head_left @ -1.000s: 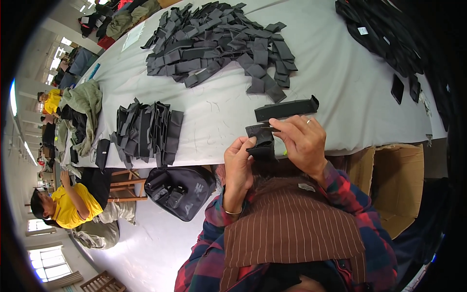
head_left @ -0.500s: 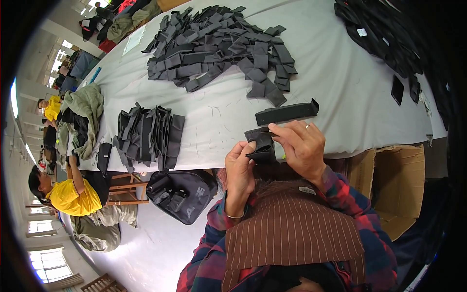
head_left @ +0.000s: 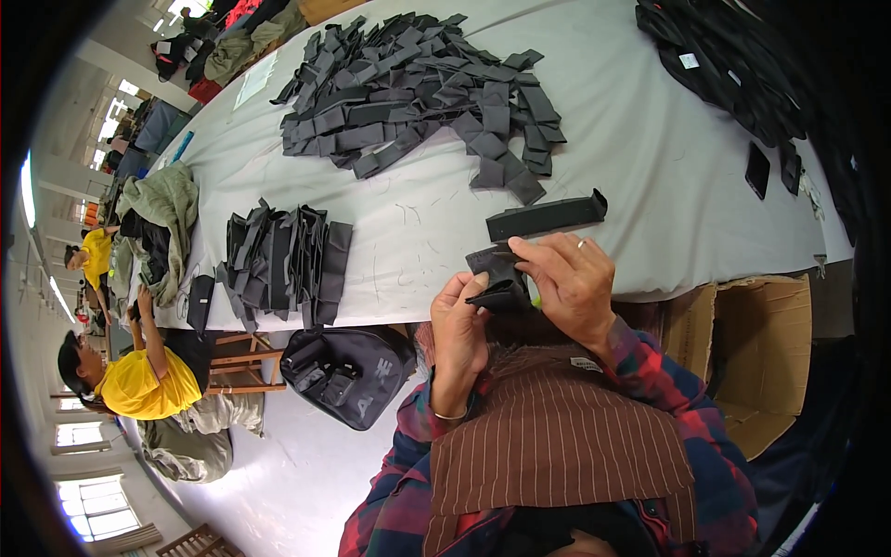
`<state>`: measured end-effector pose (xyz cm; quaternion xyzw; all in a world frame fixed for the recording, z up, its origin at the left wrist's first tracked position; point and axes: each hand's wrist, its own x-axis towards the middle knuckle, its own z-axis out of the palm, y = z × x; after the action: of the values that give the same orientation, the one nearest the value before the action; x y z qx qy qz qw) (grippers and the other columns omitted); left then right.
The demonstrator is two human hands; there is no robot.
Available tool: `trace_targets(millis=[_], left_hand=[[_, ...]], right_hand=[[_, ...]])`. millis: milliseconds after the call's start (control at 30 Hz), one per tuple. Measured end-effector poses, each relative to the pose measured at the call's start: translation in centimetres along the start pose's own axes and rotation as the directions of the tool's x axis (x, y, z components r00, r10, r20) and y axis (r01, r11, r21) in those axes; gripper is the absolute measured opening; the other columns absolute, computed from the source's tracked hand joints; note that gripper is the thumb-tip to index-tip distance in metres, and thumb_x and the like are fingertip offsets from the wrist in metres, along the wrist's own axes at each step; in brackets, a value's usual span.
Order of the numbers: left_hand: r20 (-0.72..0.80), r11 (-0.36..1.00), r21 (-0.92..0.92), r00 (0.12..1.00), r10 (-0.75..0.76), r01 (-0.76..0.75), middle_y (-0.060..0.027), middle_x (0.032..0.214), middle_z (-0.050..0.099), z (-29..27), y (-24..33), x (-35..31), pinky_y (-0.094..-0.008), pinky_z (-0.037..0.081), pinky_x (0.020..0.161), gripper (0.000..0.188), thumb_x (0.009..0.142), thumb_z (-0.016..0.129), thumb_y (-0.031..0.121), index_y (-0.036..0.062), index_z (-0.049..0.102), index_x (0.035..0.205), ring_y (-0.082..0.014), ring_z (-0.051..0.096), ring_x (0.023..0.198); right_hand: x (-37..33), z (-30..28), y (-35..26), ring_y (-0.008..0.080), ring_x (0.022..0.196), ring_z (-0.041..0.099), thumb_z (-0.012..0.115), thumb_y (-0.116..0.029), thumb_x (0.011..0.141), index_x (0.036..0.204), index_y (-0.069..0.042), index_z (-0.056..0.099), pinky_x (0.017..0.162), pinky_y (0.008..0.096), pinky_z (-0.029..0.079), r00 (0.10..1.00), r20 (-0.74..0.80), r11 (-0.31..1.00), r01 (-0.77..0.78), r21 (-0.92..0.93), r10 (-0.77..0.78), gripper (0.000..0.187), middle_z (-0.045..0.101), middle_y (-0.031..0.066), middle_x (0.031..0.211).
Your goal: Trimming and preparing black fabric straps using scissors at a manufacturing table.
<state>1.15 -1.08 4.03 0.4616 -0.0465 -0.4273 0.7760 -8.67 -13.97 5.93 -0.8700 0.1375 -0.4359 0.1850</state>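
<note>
My left hand [head_left: 460, 311] pinches a folded black fabric piece [head_left: 494, 278] between thumb and fingers, just off the table's near edge. At the piece's upper right, my right hand [head_left: 574, 278] has its thumb and forefinger closed together. What lies in that pinch is too small to make out. A bit of bright green shows below the right fingers, its source hidden. Just beyond both hands, a long black fabric strip [head_left: 546, 216] with a raised end lies on the white-covered table [head_left: 399, 241].
A large heap of dark fabric pieces [head_left: 408, 93] lies farther back. Left of my hands stands a stacked bundle [head_left: 288, 265], with a black bag [head_left: 371, 371] below the edge. An open cardboard box [head_left: 766, 357] sits at right. A person in yellow [head_left: 153, 381] works at left.
My right hand has shifted slightly left along the fabric piece, and the piece has tilted a little. My left hand keeps its hold. The person at left has raised their head and arms.
</note>
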Motion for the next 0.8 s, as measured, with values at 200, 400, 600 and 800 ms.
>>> trace_targets(millis=[200,400,600,800], left_hand=[[-0.024,1.000,-0.010,1.000,0.004,-0.004,0.0019,0.082,0.063,0.1,-0.3,-0.1,-0.0258,0.045,0.070,0.002,0.089,0.059,0.010,0.0091,0.058,0.088,-0.0073,0.059,0.075],[0.031,0.997,-0.053,0.998,0.059,-0.057,0.0037,0.080,0.062,0.0,-0.3,0.2,-0.0179,0.042,0.064,0.001,0.088,0.061,0.007,0.0080,0.061,0.089,-0.0028,0.055,0.070],[0.132,0.986,0.059,0.981,0.145,-0.154,-0.0014,0.098,0.058,0.0,1.5,-0.2,-0.0203,0.040,0.081,0.019,0.084,0.056,-0.008,0.0052,0.055,0.098,-0.0076,0.053,0.090],[0.220,0.854,0.198,0.871,0.440,-0.481,-0.0006,0.093,0.053,-1.1,1.2,1.4,-0.0216,0.040,0.082,0.023,0.077,0.062,-0.011,0.0060,0.052,0.089,-0.0091,0.052,0.088]], right_hand=[[-0.2,0.0,-0.1,0.0202,0.063,0.054,0.069,-0.004,0.071,0.099,-0.014,0.069,0.054,0.0333,0.036,0.999,-0.006,0.996,0.040,-0.086,-0.041,0.031,0.058,-0.0003,0.075],[0.2,-0.2,0.1,0.0150,0.062,0.054,0.065,-0.001,0.073,0.098,-0.011,0.068,0.055,0.0287,0.039,1.000,0.031,1.000,-0.004,0.026,0.003,0.027,0.058,-0.0009,0.073],[1.7,-2.0,-0.2,0.0038,0.075,0.052,0.066,-0.001,0.083,0.104,0.000,0.064,0.069,0.0191,0.043,0.880,0.249,0.597,-0.460,0.658,0.403,0.021,0.064,0.0000,0.086],[0.9,-2.6,0.3,0.0062,0.075,0.054,0.066,-0.004,0.083,0.105,0.000,0.064,0.069,0.0216,0.044,0.849,0.395,0.600,-0.528,0.600,0.352,0.022,0.064,0.0027,0.089]])
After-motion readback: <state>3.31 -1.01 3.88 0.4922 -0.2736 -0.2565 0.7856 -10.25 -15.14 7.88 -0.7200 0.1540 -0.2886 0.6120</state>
